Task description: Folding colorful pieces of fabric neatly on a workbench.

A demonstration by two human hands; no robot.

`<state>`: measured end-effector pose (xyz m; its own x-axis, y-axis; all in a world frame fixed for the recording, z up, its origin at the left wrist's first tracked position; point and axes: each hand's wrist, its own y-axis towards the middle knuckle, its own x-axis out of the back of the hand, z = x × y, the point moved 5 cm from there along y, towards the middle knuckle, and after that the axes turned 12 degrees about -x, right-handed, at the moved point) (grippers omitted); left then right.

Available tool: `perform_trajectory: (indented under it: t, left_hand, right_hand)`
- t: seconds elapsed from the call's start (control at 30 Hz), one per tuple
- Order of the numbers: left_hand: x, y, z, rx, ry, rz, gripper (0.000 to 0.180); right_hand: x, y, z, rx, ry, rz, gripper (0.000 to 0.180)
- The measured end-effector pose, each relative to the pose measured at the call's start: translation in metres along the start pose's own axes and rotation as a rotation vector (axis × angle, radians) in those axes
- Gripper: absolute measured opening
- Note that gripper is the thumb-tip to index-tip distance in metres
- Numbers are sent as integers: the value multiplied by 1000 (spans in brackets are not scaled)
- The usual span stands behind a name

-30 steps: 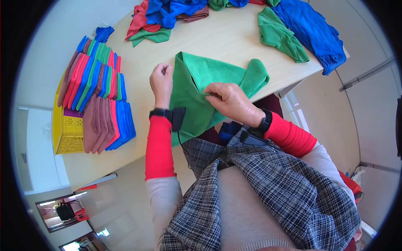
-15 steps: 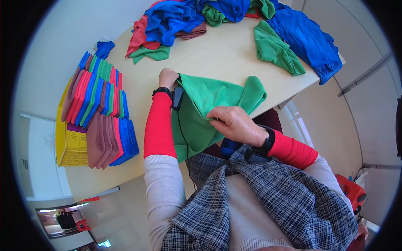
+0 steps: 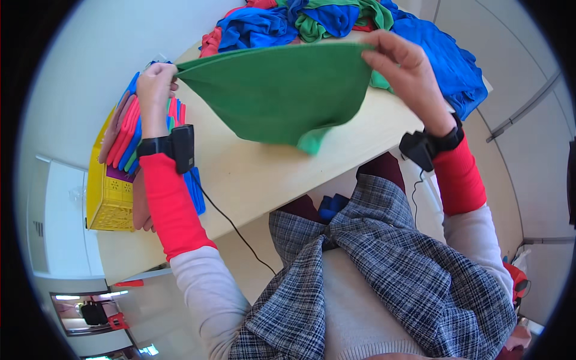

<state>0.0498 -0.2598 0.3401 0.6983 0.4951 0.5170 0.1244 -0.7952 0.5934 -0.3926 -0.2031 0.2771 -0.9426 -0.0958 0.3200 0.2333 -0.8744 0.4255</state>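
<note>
A green cloth is stretched between my two hands above the table. My left hand pinches its left corner, in front of the folded cloths. Thumb and fingers of my right hand grip the opposite corner, close to the heaped cloths. The upper edge is pulled nearly straight and looks doubled, while the lower part hangs free with one corner curled up. Both wrists wear a black strap with a small black device.
Folded cloths in red, blue, green and brown stand packed in a yellow basket at the left. Loose cloths heap along the far side of the pale table; a blue cloth drapes toward its right edge.
Both hands have risen and spread apart, the left going left and the right going up and right. The green cloth has gone from bunched near the table's front edge to stretched out in the air.
</note>
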Motion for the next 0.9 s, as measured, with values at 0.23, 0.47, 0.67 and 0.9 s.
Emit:
perform_trajectory:
  t: [0.23,0.47,0.67,0.9]
  left_hand:
    - [19,-9,-52,-23,2,-98,16]
    - [17,-9,-31,37,-136,-40,16]
    - [-22,6,-5,163,-411,124,25]
    - [-57,25,-11,66,-693,161,22]
  right_hand:
    - [15,35,24,793,463,245,8]
    - [20,36,25,38,132,67,6]
    - [41,69,-17,70,82,3,6]
    - [57,53,32,133,20,-188,7]
